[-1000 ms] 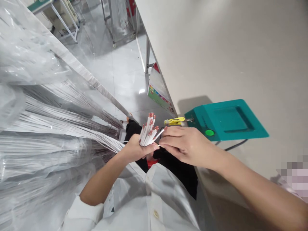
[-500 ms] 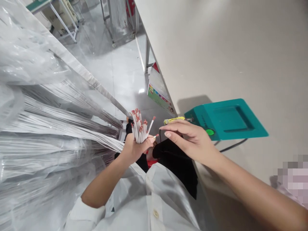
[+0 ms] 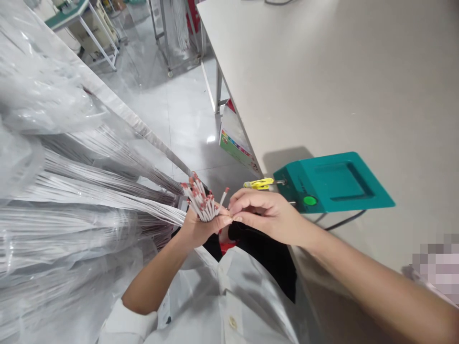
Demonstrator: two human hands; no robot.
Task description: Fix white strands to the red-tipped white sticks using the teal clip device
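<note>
A bundle of white wires with reddish-brown tips stands up out of my left hand, which is closed around it. One wire leans away from the rest toward the right. My right hand meets the left thumb and forefinger, its thumb and fingertips pinched together at a wire end; the tip itself is hidden between the fingers. Just beyond the right hand, a teal device with a green button sits at the table edge. Yellow clips stick out from its near side.
Long white wires, partly wrapped in clear plastic, lie on a rack at the left. The pale table fills the right side. A printed carton is beneath its edge. A wheeled metal rack stands farther off on the floor.
My right hand has moved left to the left hand and closed its fingertips on a wire end. The bundle has tilted slightly left and sits a little lower.
</note>
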